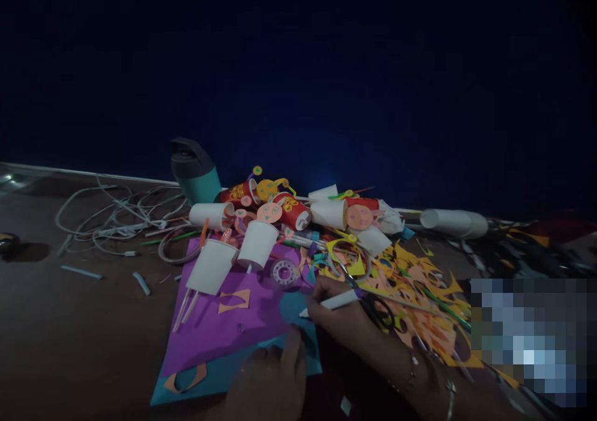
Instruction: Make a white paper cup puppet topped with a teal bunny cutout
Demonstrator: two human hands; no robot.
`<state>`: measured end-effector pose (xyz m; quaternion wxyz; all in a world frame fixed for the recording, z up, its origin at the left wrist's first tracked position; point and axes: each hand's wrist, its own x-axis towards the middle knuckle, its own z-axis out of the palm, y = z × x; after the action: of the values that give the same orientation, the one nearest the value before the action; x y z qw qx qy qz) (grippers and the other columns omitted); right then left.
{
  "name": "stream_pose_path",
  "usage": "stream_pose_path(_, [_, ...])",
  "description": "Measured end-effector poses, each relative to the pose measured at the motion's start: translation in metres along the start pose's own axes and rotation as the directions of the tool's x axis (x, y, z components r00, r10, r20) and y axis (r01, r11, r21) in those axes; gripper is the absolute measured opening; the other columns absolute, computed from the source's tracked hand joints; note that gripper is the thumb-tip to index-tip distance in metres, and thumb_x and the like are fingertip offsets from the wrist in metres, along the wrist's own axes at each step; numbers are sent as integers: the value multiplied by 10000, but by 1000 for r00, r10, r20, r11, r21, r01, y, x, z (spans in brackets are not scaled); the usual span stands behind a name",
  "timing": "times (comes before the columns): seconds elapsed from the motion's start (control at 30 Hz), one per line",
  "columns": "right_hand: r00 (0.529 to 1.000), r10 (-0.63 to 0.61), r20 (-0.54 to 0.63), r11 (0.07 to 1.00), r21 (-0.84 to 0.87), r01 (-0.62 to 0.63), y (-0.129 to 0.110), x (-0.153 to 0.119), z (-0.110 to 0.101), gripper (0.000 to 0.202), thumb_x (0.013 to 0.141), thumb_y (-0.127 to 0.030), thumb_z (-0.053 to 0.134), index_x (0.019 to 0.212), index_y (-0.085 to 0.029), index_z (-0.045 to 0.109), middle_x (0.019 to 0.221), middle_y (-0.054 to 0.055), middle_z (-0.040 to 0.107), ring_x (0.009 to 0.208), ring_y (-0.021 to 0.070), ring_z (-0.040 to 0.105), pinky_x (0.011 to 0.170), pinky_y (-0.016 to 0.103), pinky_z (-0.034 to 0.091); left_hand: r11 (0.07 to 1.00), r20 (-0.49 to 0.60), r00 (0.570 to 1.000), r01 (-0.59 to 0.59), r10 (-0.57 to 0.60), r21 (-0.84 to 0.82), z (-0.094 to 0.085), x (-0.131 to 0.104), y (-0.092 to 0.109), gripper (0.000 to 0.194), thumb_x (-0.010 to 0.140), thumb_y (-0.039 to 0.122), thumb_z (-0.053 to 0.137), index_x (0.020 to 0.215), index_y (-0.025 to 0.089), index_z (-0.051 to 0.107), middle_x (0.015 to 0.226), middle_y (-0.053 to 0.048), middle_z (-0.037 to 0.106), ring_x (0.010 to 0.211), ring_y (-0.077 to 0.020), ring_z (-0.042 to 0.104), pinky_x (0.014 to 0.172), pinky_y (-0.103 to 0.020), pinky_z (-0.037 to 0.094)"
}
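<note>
My right hand (338,315) is closed round a white marker (342,299) with a purple end. The marker's tip points left, over a teal paper circle (290,308). My left hand (270,374) rests on the teal sheet (224,377) just below that circle, its fingers partly extended and nothing gripped. A purple sheet (261,318) lies on top of the teal one. On the purple sheet are two white paper cups (212,265), one with straws under it, and an orange paper offcut (240,300). A pair of scissors (380,309) lies beside my right wrist.
Yellow and orange paper scraps (429,309) are heaped on the right. Behind stand red cups (293,211), more white cups (329,214) and a teal bottle (198,175). White cables (125,216) tangle at the left. A tape roll (285,273) sits near the circle.
</note>
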<state>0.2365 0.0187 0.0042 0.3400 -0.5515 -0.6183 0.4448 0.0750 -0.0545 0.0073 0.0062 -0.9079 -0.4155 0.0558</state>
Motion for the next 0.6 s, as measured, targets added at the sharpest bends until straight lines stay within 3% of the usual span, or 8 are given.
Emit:
stream_pose_path(0.17, [999,-33,11,999,-24,33,-2,-1,1,187,691,-199,544,553,-201,417,490,-67,396,474,88,333,437,206,256,999,41,999,22,-23,33,-1,1,2,383,818,104,483,1186,146,582,1200,-177,571,640,-157,607,539,-275,455])
stream_pose_path(0.4, [997,-76,16,996,-52,77,1,0,0,206,670,-173,547,530,-197,397,498,-69,375,478,78,312,437,200,240,999,-6,1000,20,-20,31,1,0,1,399,797,96,509,1189,115,585,1183,-197,574,622,-158,604,545,-286,470])
stream_pose_path(0.6, [999,-42,22,997,-68,43,-1,0,0,193,643,-154,529,518,-199,389,483,-67,376,467,76,308,421,196,224,999,15,1000,21,-21,24,1,0,1,379,807,98,498,1174,127,591,1184,-191,583,625,-153,609,529,-270,457])
